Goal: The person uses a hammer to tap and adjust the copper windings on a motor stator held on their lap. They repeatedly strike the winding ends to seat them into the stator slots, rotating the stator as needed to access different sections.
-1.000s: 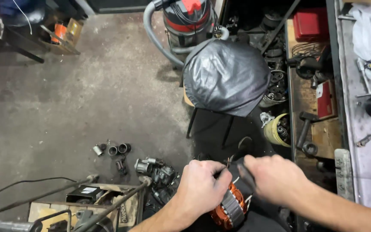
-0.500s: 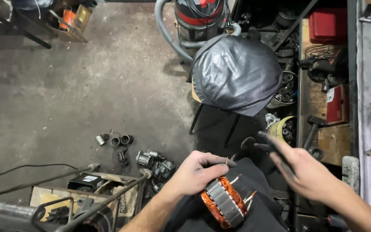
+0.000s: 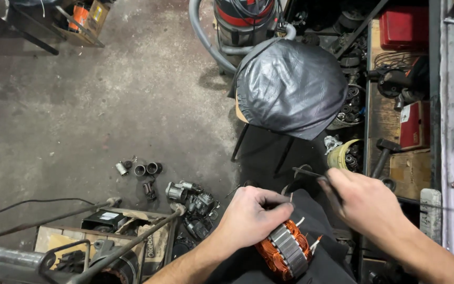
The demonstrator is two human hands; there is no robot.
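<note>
A round motor stator with orange copper windings and a grey steel core [image 3: 286, 251] is held on the lap by the left hand [image 3: 248, 215], fingers curled closed over its top. A thin dark metal tool [image 3: 311, 174] is pinched in the right hand [image 3: 370, 206] — fingers closed around it — just above the stator.
</note>
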